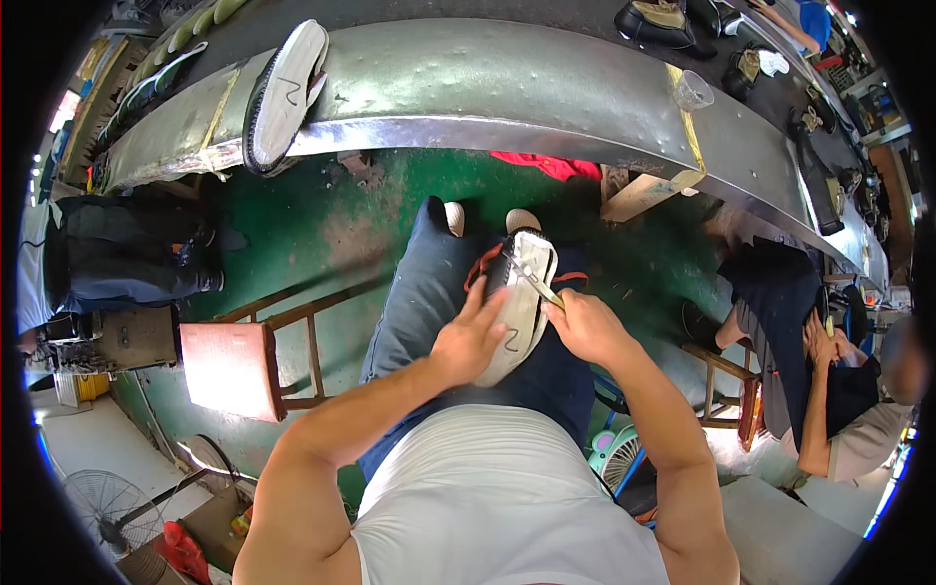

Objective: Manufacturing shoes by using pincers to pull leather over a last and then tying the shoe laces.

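Observation:
A half-made shoe (505,361) lies lengthwise over my lap, its pale inner face up, with a curved pen mark and a dark stitched-looking edge round the far end. My left hand (469,337) grips its left side, fingers pointing away from me. In my right hand (589,327), at the shoe's right side, is a slim metal hand tool (532,280). The tool's thin end touches or hovers over the far part of the shoe; which one I cannot tell. Some red-orange material (481,267) shows beside the shoe's far end.
Ahead runs a metal-edged bench (468,68) bearing a similar pale shoe (288,93), a clear plastic cup (693,91) and dark shoes (663,21). A stool (234,366) stands left, a small green fan (614,453) by my right hip. A seated co-worker (848,390) is right.

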`<move>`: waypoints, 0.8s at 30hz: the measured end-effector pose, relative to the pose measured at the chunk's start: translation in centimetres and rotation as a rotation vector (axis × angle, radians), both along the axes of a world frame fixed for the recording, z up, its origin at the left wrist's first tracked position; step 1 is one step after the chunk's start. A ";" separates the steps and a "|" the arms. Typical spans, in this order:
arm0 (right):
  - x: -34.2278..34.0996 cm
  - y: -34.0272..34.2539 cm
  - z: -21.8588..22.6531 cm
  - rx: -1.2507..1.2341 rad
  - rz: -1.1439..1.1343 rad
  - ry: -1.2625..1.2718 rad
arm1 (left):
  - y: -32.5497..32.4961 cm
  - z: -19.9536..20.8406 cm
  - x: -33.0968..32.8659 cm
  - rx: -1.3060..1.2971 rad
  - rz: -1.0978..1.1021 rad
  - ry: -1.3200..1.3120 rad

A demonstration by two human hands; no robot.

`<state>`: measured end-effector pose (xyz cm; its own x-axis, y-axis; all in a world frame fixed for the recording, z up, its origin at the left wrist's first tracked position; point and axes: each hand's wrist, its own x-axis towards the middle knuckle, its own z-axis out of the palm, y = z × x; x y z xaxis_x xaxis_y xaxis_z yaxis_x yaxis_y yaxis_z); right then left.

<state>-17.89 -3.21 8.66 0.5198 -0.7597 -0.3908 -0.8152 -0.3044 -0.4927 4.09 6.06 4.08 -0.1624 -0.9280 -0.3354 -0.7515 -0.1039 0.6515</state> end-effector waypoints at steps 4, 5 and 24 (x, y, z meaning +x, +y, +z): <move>-0.9 4.5 -0.2 0.002 -0.104 -0.353 | 2.4 1.0 0.4 0.160 0.345 0.418; -0.7 5.2 -0.7 0.016 -0.043 -0.239 | 1.9 1.2 0.8 0.101 0.282 0.388; -5.4 12.4 -5.3 0.220 -0.677 -0.754 | -12.6 14.3 -0.4 -0.146 0.107 0.373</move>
